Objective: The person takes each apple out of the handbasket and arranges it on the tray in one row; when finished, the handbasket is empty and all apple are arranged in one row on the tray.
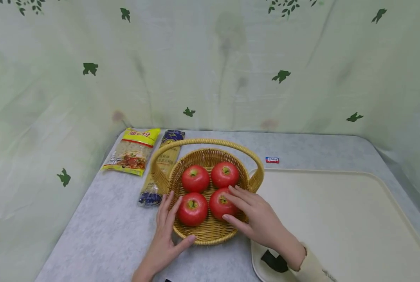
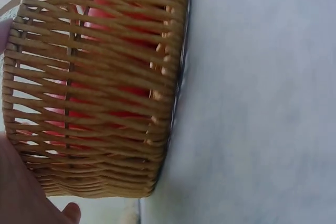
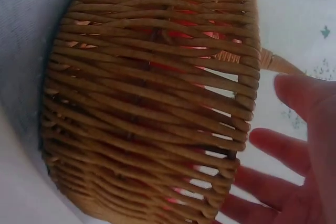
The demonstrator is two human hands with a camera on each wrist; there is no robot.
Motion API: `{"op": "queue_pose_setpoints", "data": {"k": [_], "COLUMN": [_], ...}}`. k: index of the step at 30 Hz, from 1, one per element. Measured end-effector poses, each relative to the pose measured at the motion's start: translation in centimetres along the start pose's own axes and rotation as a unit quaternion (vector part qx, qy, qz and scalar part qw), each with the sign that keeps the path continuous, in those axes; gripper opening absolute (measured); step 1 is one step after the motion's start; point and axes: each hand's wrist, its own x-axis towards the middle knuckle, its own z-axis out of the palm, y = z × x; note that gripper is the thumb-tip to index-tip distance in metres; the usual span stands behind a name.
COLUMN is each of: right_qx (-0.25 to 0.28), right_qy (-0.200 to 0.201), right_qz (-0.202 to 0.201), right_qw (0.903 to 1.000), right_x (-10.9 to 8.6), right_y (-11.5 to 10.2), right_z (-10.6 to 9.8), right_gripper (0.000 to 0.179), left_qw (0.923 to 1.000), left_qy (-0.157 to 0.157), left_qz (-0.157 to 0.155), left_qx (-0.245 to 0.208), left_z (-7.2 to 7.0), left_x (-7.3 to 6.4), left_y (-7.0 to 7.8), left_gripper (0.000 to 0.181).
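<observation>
Basket (image 1: pixel 210 239) between a person's two hands, four apples (image 1: pixel 193 210) inside.
A pale curtain (image 1: pixel 195 66) hangs behind the grey surface (image 1: pixel 100 223); on the surface's right lies a cream tray (image 1: pixel 340 219). The basket stands upright just left of the tray, its handle arching over the top. Beyond its left side lie a long pack (image 1: pixel 165 159), partly behind the handle, and a yellow-topped pack (image 1: pixel 147 136). The left hand (image 1: pixel 164 243) is spread, fingers straight and thumb well out, along the basket's near-left rim, gripping nothing. The right hand (image 1: pixel 258 220) is loosely open, fingers reaching over the right rim above the near-right apple; whether they touch it I cannot tell. The apples sit two by two. A black piece (image 1: pixel 274 262) lies on the tray; a small red packet (image 1: pixel 272 160) lies beyond it.
</observation>
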Motion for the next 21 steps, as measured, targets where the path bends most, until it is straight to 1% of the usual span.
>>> {"op": "queue_pose_setpoints", "data": {"k": [3,6,9,13,16,21], "right_qx": [-0.012,-0.017,-0.025,-0.036,-0.033,-0.03], "right_qy": [-0.022,-0.041,-0.059,-0.073,-0.081,-0.1], "right_qz": [0.024,0.042,0.056,0.071,0.082,0.094], "right_qw": [0.9994,0.9981,0.9963,0.9942,0.9928,0.9901], "right_x": [0.4,0.6,0.7,1.0,1.4,2.0], "right_y": [-0.1,-0.2,-0.3,-0.4,-0.4,-0.4], "right_z": [0.3,0.6,0.8,1.1,1.3,1.4], "right_gripper": [0.049,0.049,0.05,0.049,0.048,0.052], "left_qw": [0.9997,0.9993,0.9991,0.999,0.9989,0.9987], "left_qy": [0.0,-0.001,-0.002,-0.003,-0.003,-0.004], "left_qz": [-0.003,-0.006,-0.007,-0.004,-0.006,-0.008], "left_qx": [-0.025,-0.037,-0.041,-0.044,-0.046,-0.051], "left_z": [0.2,0.2,0.4,0.4,0.5,0.4], "left_x": [0.0,-0.1,-0.2,-0.2,-0.3,-0.3], "left_y": [-0.2,-0.4,-0.5,-0.6,-0.8,-0.9], "left_gripper": [0.092,0.091,0.089,0.088,0.088,0.088]}}
